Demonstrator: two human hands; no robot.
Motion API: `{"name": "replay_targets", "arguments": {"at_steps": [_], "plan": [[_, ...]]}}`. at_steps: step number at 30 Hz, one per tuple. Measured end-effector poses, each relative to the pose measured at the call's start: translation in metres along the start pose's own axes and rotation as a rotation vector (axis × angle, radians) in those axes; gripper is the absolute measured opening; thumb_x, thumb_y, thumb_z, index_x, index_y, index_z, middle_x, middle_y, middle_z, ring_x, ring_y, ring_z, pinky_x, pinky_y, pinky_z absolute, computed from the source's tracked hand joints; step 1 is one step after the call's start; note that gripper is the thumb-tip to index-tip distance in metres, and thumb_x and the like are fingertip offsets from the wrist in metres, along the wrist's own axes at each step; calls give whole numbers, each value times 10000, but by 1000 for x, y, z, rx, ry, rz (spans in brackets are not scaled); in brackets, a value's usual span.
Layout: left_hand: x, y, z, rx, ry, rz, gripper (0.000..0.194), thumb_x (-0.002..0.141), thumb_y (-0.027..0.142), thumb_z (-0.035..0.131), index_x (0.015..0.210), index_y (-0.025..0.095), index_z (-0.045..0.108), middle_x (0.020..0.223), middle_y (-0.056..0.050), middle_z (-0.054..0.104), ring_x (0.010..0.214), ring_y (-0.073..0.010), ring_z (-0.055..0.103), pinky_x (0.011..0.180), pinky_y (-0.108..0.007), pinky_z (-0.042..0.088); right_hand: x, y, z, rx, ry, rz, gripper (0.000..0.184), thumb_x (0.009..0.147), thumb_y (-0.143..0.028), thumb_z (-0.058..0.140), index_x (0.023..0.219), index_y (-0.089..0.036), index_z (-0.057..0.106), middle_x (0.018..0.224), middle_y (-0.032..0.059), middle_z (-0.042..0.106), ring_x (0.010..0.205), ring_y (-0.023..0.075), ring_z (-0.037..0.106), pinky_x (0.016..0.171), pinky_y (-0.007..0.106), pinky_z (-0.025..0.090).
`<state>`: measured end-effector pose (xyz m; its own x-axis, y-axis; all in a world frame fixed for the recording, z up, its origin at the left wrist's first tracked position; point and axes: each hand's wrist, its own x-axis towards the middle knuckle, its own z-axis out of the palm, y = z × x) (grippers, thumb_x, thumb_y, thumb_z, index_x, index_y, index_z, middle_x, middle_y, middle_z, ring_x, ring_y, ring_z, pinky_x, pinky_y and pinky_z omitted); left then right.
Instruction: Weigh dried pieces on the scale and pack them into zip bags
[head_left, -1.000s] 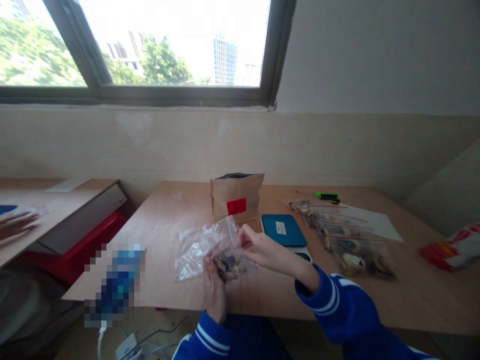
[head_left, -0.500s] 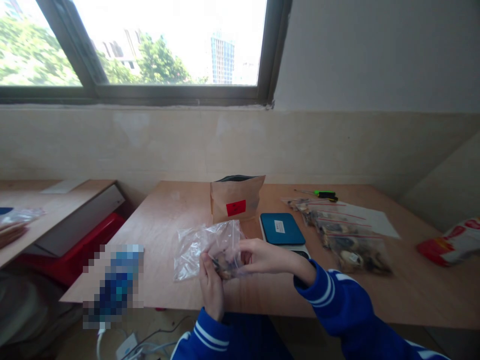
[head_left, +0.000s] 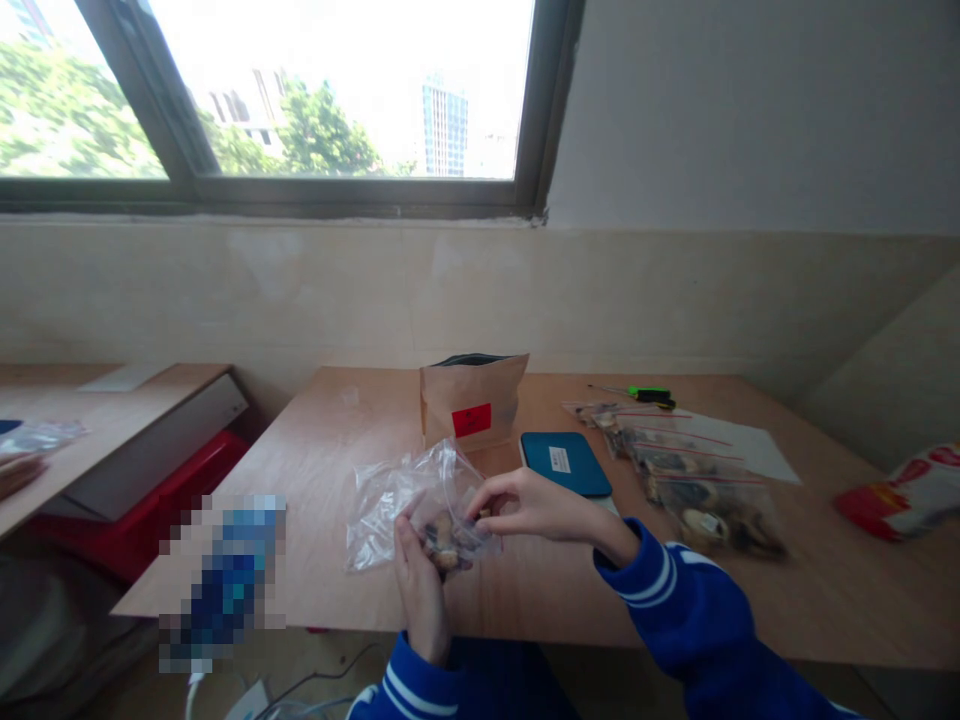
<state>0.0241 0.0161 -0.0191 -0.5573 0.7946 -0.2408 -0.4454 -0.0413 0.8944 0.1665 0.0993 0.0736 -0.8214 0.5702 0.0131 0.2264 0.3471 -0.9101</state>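
Bag [head_left: 448, 535], one, left hand [head_left: 421, 590] cupping it, right hand [head_left: 532, 508] touching it, grip pressed together

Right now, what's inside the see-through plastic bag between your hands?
Lumpy brown and dark pieces show through the clear plastic bag. Whatever the left hand and right hand cover can't be seen.

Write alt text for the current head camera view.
The left hand holds a clear plastic bag of brown pieces over a pale wooden table, the right hand at the bag. Beyond stands an open brown paper pouch; to the right lie a flat blue device and filled clear bags.
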Motion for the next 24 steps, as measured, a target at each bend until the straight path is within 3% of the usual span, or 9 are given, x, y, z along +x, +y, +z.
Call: {"name": "replay_targets", "arguments": {"at_steps": [4, 9, 12, 17, 20, 24], "plan": [[-3, 7, 5, -16, 10, 42, 636, 851, 639, 403, 1296, 196, 500, 1005, -115, 718, 765, -197, 714, 565, -277, 566, 2, -2, -5, 84, 37, -2, 255, 805, -341, 665, 960, -145, 715, 949, 68, 724, 850, 164, 669, 779, 280, 530], [-4, 10, 9, -61, 37, 31, 592, 865, 625, 392, 1243, 192, 533, 1029, -115, 717, 847, -220, 713, 649, -319, 584, 4, -5, 0, -169, -45, -54, 197, 819, -231, 639, 984, -150, 711, 969, 62, 698, 860, 153, 643, 764, 251, 502], [-5, 10, 9, -67, 31, 48, 577, 869, 622, 390, 1242, 205, 534, 1048, -104, 714, 889, -217, 705, 715, -334, 582, 5, -4, 5, -201, -90, -60, 247, 791, -206, 670, 1033, -158, 689, 1037, 64, 679, 934, 168, 628, 807, 257, 488], [-5, 7, 4, 56, 98, 131, 585, 865, 633, 385, 1179, 190, 601, 1095, -99, 697, 1025, -210, 657, 872, -328, 535, 7, 7, 14, -138, -13, -22, 191, 739, -112, 687, 927, -146, 682, 881, 20, 670, 802, 142, 618, 736, 240, 479], [-4, 5, 0, 40, 52, 99, 622, 842, 645, 418, 1207, 172, 589, 1002, -106, 717, 914, -223, 690, 786, -349, 571, 9, 15, 16, -10, 47, -21, 158, 730, -225, 737, 857, -151, 679, 836, 10, 658, 752, 133, 607, 708, 241, 480], [-5, 6, -3, 18, -2, 75, 675, 811, 659, 457, 1245, 153, 563, 929, -115, 726, 772, -228, 707, 617, -330, 591, 9, 18, 16, 130, 72, -19, 339, 716, -362, 758, 964, -149, 667, 902, 35, 673, 798, 159, 624, 740, 277, 495]]}}
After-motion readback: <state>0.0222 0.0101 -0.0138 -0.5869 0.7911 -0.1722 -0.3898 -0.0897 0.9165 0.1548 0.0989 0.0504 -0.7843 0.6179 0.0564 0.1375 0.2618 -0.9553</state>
